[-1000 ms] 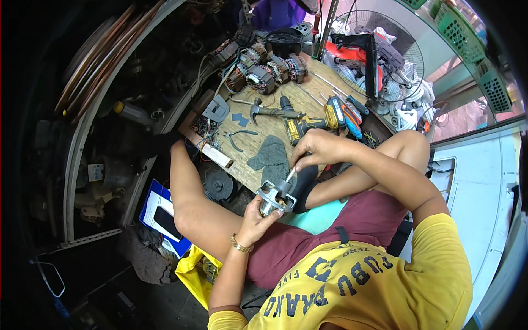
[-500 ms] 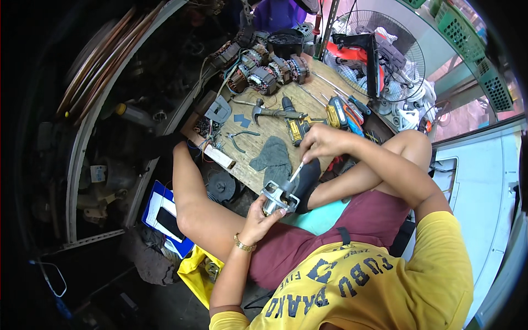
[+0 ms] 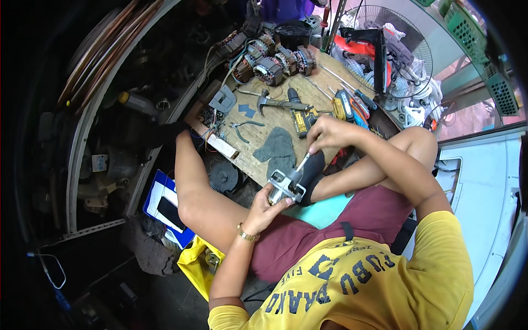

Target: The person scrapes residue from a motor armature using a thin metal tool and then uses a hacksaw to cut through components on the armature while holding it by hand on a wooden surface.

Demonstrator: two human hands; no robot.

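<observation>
My left hand (image 3: 264, 213) grips a silvery metal motor housing (image 3: 287, 187) with an open frame, thumb along its near side, just above my lap. Out of its top stands a thin pale metal shaft (image 3: 303, 161), tilted up toward the right. The fingers of my right hand (image 3: 330, 135) pinch the shaft's upper end. A thicker grey part shows where the shaft enters the housing; its lower portion is hidden inside. Beneath, a dark grey cloth (image 3: 276, 147) lies on the wooden board, beyond the housing.
On the board (image 3: 258, 124) are pliers (image 3: 246, 131), a hammer (image 3: 283, 103), a yellow-black drill (image 3: 301, 118) and several screwdrivers (image 3: 352, 88). Motor stators (image 3: 269, 70) with copper windings line its far edge. A wire fan guard (image 3: 421, 49) stands far right; a phone (image 3: 169, 213) lies left.
The housing and both hands have shifted slightly in view, and the frame has turned a little. The right fingers now sit a bit lower along the shaft, hand more closed over it.
</observation>
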